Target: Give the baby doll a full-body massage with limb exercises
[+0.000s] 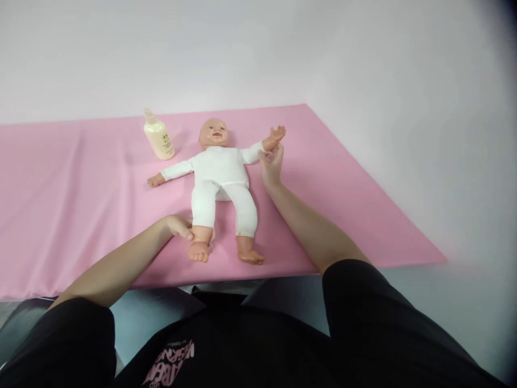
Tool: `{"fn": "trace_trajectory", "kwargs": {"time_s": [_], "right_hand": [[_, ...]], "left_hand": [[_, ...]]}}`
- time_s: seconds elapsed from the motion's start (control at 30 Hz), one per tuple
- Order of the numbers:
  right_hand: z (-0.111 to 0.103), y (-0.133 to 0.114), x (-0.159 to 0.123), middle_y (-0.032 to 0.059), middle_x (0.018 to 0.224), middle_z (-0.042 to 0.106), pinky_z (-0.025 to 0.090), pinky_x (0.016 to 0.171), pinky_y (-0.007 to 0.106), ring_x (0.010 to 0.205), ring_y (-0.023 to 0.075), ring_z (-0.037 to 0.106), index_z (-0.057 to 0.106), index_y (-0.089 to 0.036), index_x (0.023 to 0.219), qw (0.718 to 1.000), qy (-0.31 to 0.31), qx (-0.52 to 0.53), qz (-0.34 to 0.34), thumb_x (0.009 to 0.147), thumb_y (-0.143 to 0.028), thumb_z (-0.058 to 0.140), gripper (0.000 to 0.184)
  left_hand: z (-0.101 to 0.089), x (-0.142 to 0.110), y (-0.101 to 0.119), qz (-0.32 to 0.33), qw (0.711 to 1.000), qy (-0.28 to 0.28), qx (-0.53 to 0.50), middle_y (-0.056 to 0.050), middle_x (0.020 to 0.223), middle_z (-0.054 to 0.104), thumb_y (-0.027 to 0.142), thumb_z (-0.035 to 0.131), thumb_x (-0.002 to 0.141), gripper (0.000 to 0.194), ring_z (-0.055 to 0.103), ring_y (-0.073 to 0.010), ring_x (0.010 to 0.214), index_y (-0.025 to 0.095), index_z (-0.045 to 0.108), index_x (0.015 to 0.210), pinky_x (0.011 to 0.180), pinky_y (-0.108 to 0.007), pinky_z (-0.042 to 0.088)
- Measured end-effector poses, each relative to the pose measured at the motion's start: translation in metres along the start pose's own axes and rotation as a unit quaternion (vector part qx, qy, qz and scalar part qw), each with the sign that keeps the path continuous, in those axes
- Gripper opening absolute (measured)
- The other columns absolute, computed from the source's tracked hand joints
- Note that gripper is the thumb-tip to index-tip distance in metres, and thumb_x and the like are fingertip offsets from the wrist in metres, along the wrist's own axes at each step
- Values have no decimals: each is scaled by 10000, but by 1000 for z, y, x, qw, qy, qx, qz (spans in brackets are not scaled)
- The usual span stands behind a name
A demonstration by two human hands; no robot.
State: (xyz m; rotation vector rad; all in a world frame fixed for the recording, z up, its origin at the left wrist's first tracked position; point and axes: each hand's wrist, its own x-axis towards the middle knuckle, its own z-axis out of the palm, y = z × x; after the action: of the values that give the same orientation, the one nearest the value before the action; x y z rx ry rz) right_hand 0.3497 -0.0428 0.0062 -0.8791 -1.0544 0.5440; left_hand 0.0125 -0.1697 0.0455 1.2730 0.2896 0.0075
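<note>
A baby doll [224, 167] with a white cloth body lies on its back, head away from me and arms spread. My left hand [180, 226] is closed around the doll's lower leg on the left, just above the foot; its fingers pass behind the leg and are partly hidden. At the doll's raised arm on the right, my right hand [272, 164] grips near the wrist with thumb and fingers. The doll's other arm and other leg rest on the pink cloth.
A pump bottle [159, 137] of pale yellow liquid stands left of the doll's head. Pink cloth [323, 183] covers the table, with folds at the left. White walls rise behind and to the right. The table's front edge runs close to my body.
</note>
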Motion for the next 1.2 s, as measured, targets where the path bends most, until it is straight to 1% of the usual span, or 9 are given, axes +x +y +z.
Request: {"fn": "trace_trajectory", "kwargs": {"time_s": [0.1,0.23,0.37,0.53,0.73,0.93,1.03,1.13,1.2], "right_hand": [[-9,7,6,149,1603,501,591,1058,514,1370,291,600,402,-310,1513,1000,12,2,20,833,-677,714,833],[-17,17,10,139,1557,550,640,941,505,1299,278,673,273,-339,1602,992,45,10,114,868,-568,654,858],[-17,20,11,143,1524,572,640,939,481,1267,264,694,300,-312,1593,987,58,30,146,862,-515,653,837],[-13,7,8,119,1591,524,617,984,541,1315,268,663,301,-372,1587,988,62,44,134,856,-445,686,829],[-10,1,4,120,1575,534,602,1013,586,1317,294,669,324,-365,1573,994,31,31,101,848,-538,714,842],[-6,-3,3,149,1668,413,553,1137,558,1435,302,579,433,-286,1456,999,16,26,29,782,-590,792,822],[-1,-4,0,162,1549,519,566,1124,544,1431,321,575,470,-267,1403,1000,-2,-2,-5,780,-681,774,808],[5,-9,-7,130,1446,582,585,1090,498,1358,303,615,487,-289,1405,999,-37,-31,-23,790,-720,761,799],[8,-14,-14,115,1408,608,582,1081,471,1310,289,631,506,-297,1413,996,-69,-54,-33,798,-710,771,787]], "left_hand": [[-2,-2,2,-53,996,-59,49,-122,1047,791,500,995,590,638,759,-328,1041,181,785,1102,930,-360,622],[-1,-1,3,-68,993,-57,78,-81,1049,793,437,1015,582,614,759,-302,1026,186,791,1095,857,-305,633],[9,-1,14,-101,991,-37,85,-107,1014,782,451,1038,533,654,736,-344,1030,119,780,1033,868,-344,633],[14,1,21,-107,988,-51,97,-83,928,783,431,1053,502,663,744,-349,985,107,787,1014,909,-365,629],[13,3,20,-101,983,-93,124,-69,905,786,437,1029,574,575,760,-338,972,140,792,1005,848,-336,640],[13,0,17,-95,989,-47,104,-85,921,785,469,1043,518,650,759,-374,1002,132,789,1012,892,-386,634],[11,2,10,-58,997,-54,24,-119,908,783,586,1005,517,676,762,-374,987,166,776,994,948,-443,617],[8,7,5,2,996,-66,-56,-100,712,722,744,895,524,661,731,-341,843,204,722,863,962,-512,590],[5,10,3,51,994,-33,-88,-56,572,634,817,826,516,652,663,-295,721,235,652,753,936,-531,582]]}}
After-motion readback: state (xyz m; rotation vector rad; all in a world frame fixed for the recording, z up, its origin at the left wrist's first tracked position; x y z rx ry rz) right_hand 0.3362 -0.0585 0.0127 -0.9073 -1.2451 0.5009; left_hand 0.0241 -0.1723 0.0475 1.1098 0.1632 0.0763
